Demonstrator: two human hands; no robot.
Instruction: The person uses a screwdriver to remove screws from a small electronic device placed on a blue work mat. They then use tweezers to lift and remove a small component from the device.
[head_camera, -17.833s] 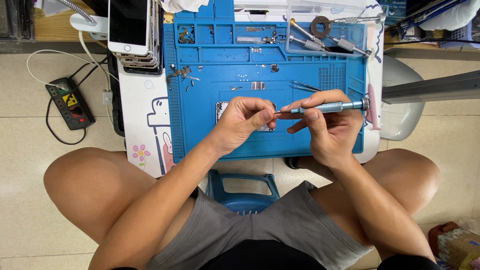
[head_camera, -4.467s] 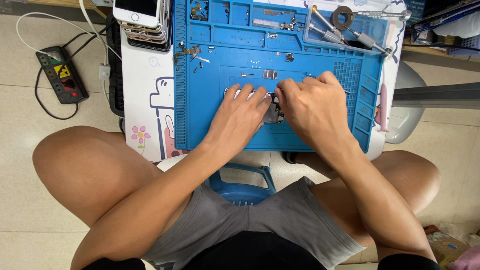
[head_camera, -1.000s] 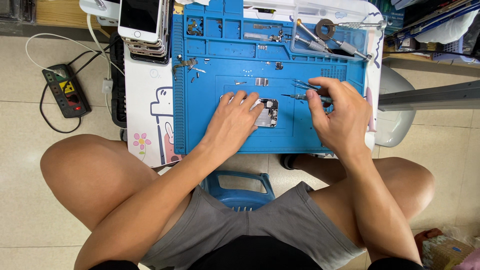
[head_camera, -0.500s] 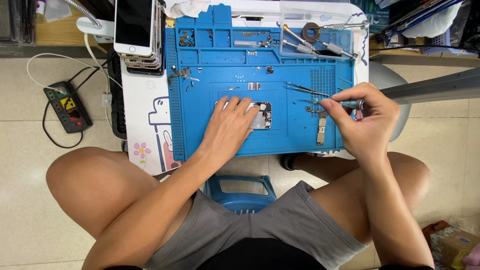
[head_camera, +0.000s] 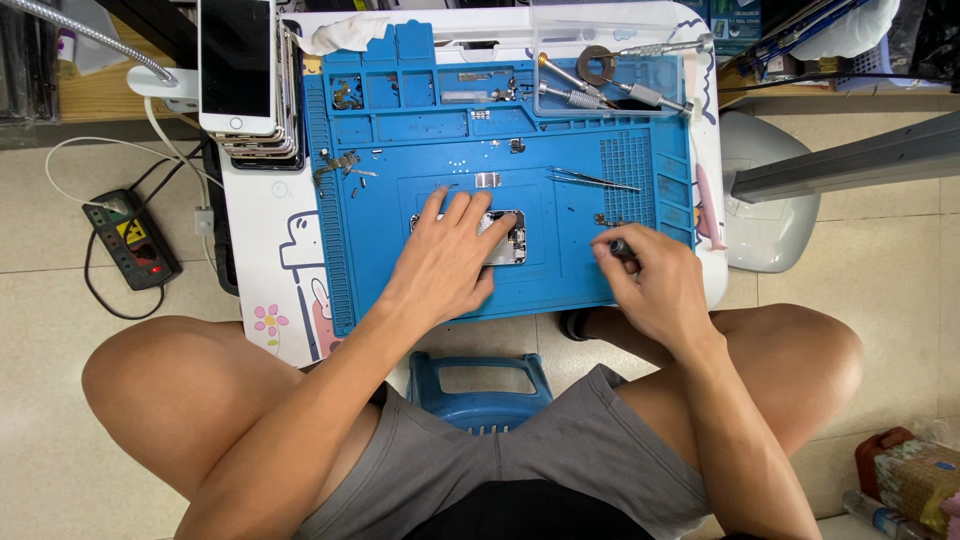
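Left hand (head_camera: 447, 262) lies flat, pinning the phone board (head_camera: 505, 238) at mat (head_camera: 450, 150) centre, while right hand (head_camera: 655, 285) grips a screwdriver (head_camera: 622, 248) over loose screws (head_camera: 607, 219).

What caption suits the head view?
Left hand steadies an opened phone on a blue mat; right hand grips a small tool.

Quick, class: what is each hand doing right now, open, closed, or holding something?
Left hand: open, fingers spread flat on the phone part on the blue mat.
Right hand: closed on a dark tool, tip at the mat.
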